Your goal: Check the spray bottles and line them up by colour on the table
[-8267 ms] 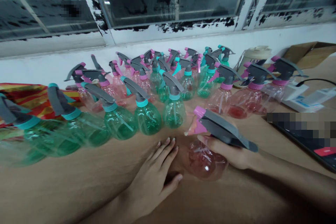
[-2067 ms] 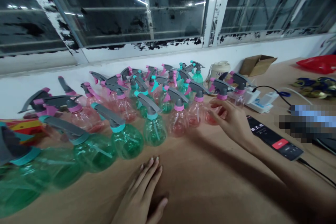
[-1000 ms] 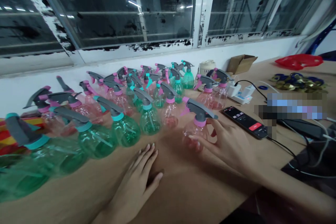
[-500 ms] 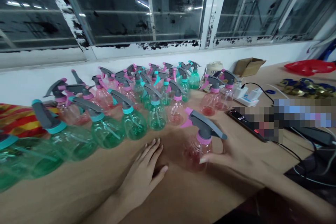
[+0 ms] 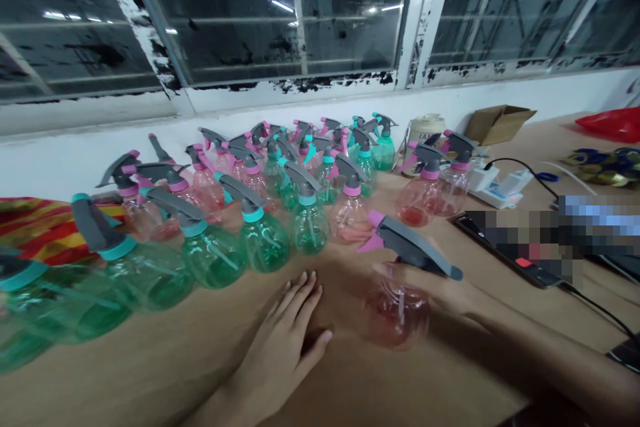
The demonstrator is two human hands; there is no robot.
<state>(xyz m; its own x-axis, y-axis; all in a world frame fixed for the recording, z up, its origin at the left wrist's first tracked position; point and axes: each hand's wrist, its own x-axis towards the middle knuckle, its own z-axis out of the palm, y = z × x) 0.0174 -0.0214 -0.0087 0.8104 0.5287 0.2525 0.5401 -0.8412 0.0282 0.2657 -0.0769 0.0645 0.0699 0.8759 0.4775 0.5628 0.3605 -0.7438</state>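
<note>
A pink spray bottle (image 5: 397, 313) with a grey trigger head stands at the right of centre, a little reddish liquid inside it. My right hand (image 5: 430, 283) is wrapped round its neck, just under the grey lever, and part of the pink collar is hidden. My left hand (image 5: 285, 340) lies flat on the table (image 5: 200, 360) with its fingers spread, apart from any bottle. Beyond it stand a green spray bottle (image 5: 310, 230) and another pink spray bottle (image 5: 350, 217).
Several green and pink spray bottles fill the table's back and left. A phone (image 5: 510, 253) lies at right, near a white power strip (image 5: 495, 193). Behind are a cardboard box (image 5: 500, 123), a white tub (image 5: 425, 130) and a red plastic bag (image 5: 610, 125). A patterned cloth (image 5: 45, 230) lies left.
My right hand has moved from the bottle's body up to its neck. The view has shifted, so the scene sits slightly further right. My left hand stays flat on the table.
</note>
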